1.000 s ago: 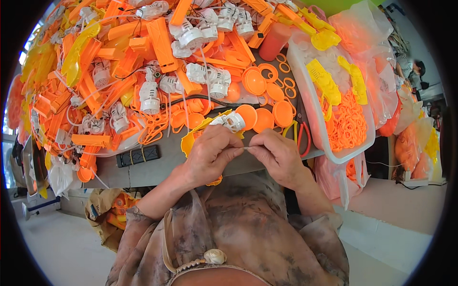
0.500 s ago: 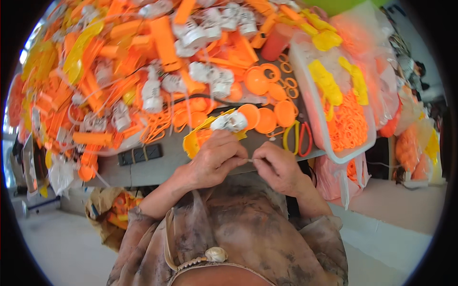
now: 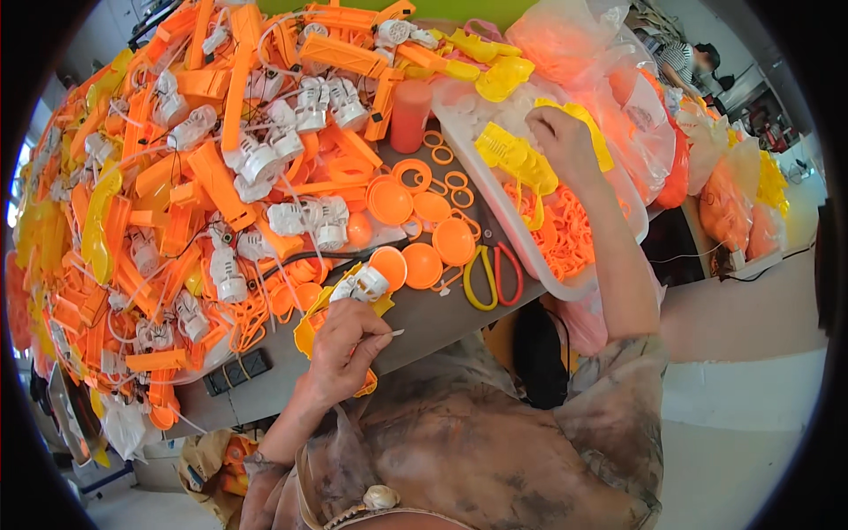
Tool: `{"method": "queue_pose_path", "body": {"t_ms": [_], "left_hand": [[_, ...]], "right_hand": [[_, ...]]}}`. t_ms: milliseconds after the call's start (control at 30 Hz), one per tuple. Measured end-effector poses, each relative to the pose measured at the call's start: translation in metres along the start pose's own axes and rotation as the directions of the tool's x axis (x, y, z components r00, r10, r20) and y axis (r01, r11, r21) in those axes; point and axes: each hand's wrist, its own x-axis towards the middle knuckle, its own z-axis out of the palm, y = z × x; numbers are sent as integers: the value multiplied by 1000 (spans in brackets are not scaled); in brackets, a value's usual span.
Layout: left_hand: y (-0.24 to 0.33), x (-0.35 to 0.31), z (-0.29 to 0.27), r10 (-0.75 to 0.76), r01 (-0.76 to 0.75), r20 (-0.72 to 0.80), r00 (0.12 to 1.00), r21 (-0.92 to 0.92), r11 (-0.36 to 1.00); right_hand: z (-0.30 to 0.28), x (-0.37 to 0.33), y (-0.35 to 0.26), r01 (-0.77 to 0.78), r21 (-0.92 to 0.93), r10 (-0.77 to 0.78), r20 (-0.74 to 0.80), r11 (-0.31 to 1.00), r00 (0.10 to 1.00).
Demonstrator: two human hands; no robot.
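My left hand (image 3: 343, 353) is closed over the table's front edge, with a small thin white piece (image 3: 397, 333) pinched between thumb and forefinger. Against its fingers lies a yellow plastic shell (image 3: 305, 334) with a white motor unit (image 3: 364, 284) in it; whether the hand grips this too is hidden. My right hand (image 3: 567, 148) reaches over the translucent bin (image 3: 579, 290), its fingers bent down among small whitish clear pieces (image 3: 505, 113). What the fingertips hold cannot be made out. Beside the hand are yellow molded parts (image 3: 515, 159), above orange rings (image 3: 565, 240).
Scissors with yellow and red handles (image 3: 495, 278) lie left of the bin. Orange discs (image 3: 422, 265) and a red cylinder (image 3: 410, 117) stand near. A tall heap of orange parts (image 3: 212, 177) with wires and white motors covers the left. Plastic bags (image 3: 618, 115) crowd the right; a person (image 3: 689, 66) is beyond.
My right hand has left the left hand and moved up and right into the bin. The left hand keeps the small white piece. The whole view has turned and shifted.
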Motion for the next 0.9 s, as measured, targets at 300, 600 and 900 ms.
{"method": "queue_pose_path", "body": {"t_ms": [300,600,900], "left_hand": [[-3,-5,2,-69,69,-73,995,2,998],[1,-7,2,-149,144,-123,981,-48,988],[7,-4,-6,-339,288,-176,924,-260,922]], "right_hand": [[53,48,70,40,-667,-41,15,744,999],[38,44,83,29,-423,-62,-64,906,996],[-9,-85,-93,-314,866,69,313,388,947]]}}
